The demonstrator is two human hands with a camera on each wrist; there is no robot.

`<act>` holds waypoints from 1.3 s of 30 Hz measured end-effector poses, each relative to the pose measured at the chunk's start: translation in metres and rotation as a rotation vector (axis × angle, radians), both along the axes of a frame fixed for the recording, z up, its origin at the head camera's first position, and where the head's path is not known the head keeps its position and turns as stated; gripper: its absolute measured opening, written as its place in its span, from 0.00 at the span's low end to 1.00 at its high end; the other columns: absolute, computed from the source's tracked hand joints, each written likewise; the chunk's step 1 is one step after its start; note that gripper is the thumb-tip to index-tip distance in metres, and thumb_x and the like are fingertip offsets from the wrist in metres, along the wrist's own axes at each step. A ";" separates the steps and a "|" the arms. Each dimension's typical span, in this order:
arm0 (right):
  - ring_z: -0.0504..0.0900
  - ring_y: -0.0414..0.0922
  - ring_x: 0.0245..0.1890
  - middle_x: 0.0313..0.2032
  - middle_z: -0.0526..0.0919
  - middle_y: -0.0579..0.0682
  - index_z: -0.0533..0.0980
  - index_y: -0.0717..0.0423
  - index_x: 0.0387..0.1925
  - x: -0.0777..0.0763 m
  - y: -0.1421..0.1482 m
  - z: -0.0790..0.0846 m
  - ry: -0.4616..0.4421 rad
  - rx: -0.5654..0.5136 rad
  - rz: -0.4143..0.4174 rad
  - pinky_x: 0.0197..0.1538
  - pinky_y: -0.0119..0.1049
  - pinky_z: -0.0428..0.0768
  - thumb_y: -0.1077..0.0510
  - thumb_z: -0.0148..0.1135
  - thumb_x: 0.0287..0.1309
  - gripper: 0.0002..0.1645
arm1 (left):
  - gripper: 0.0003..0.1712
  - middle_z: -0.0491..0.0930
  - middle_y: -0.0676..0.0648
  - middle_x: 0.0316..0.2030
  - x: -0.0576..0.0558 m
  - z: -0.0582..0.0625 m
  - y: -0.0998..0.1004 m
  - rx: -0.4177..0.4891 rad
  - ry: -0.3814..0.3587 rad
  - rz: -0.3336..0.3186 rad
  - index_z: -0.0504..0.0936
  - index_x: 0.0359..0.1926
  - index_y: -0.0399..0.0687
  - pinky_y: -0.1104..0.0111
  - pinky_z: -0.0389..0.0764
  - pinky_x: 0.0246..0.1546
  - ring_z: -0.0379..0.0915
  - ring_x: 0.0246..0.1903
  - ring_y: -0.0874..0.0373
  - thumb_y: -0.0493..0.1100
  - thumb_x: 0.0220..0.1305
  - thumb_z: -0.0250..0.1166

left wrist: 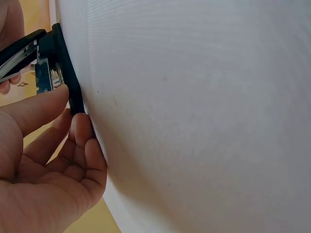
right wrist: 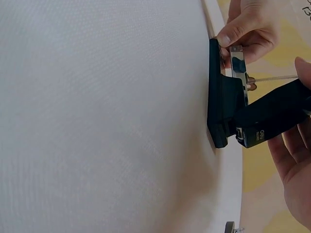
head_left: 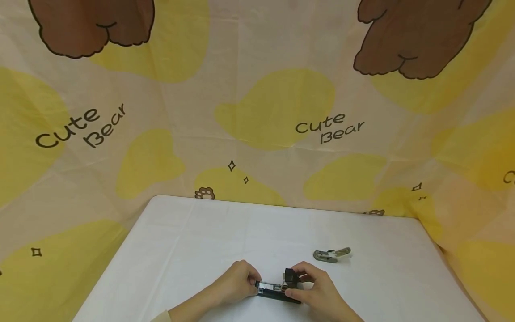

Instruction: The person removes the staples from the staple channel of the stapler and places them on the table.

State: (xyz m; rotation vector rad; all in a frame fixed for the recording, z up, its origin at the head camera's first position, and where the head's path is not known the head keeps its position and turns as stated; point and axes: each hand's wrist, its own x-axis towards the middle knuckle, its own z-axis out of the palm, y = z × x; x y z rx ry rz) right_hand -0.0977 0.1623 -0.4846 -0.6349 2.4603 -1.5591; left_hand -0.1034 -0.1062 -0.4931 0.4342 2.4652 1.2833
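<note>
A black stapler (head_left: pixel 277 295) stands on the table with its top arm swung up from the base. My left hand (head_left: pixel 238 281) pinches the front end of the base between thumb and fingers. The raised top arm (right wrist: pixel 272 114) is in the grip of my right hand (head_left: pixel 320 290), thumb on one side and fingers on the other. Between arm and magazine, a thin spring (right wrist: pixel 272 79) shows in the right wrist view. The metal staple channel (left wrist: pixel 53 73) lies exposed along the base in the left wrist view.
A smaller grey-green stapler (head_left: pixel 331 255), also opened up, lies behind my right hand. The white table (head_left: pixel 193 241) ends at a printed cloth backdrop (head_left: pixel 257 112) at the back and sides.
</note>
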 end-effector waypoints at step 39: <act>0.84 0.41 0.41 0.46 0.87 0.50 0.82 0.58 0.47 0.007 0.025 0.008 -0.087 0.002 -0.125 0.49 0.35 0.83 0.59 0.83 0.49 0.24 | 0.10 0.75 0.55 0.23 0.001 0.001 -0.001 0.013 -0.001 -0.005 0.89 0.38 0.35 0.71 0.74 0.31 0.69 0.26 0.64 0.28 0.54 0.75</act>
